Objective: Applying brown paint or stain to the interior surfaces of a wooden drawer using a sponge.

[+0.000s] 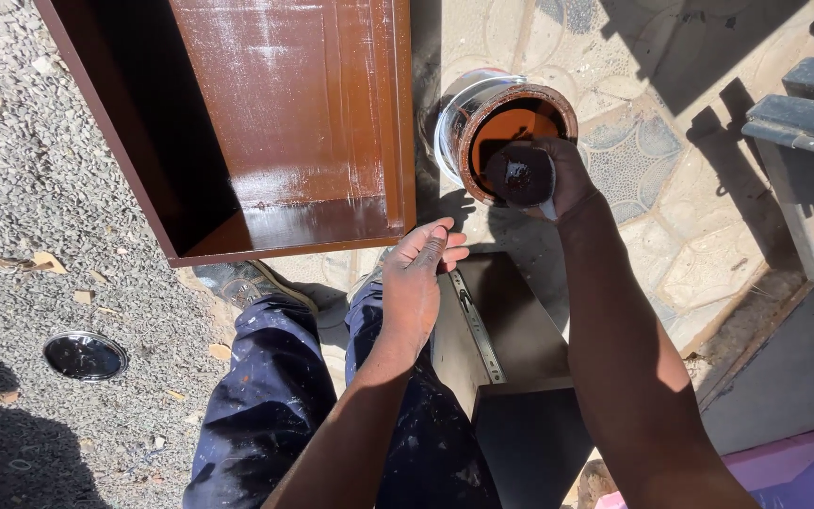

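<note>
Over the open, paint-crusted metal tin (506,132) on the paving, the right hand (558,174) grips a dark, stain-soaked wad of cloth (518,176), probably soft, wet and slippery, best pinched at its drier top. Nearer the knees, the left hand (416,283) rests with fingers loosely curled, holding nothing, on the upper edge of a dark brown wooden drawer box (501,330), which looks stiff and light.

Both bare forearms enter from the near edge, running away toward the far side. Left hand (414,283): sits mid-scene, back of hand up, wrist roughly straight, fingers (447,247) loosely curled and pointing far-right, thumb on top; palm side hidden, so can't tell if it's gripping anything. Right hand (546,174): farther out and to the right, arm extended almost straight, wrist bent slightly left, fingers closed around a dark, stain-soaked wad. Right forearm half in shadow, upper edge sunlit. Legs in dark blue, paint-flecked trousers (266,405) below the left arm, bent at the knee. Hands well apart, not touching.
</note>
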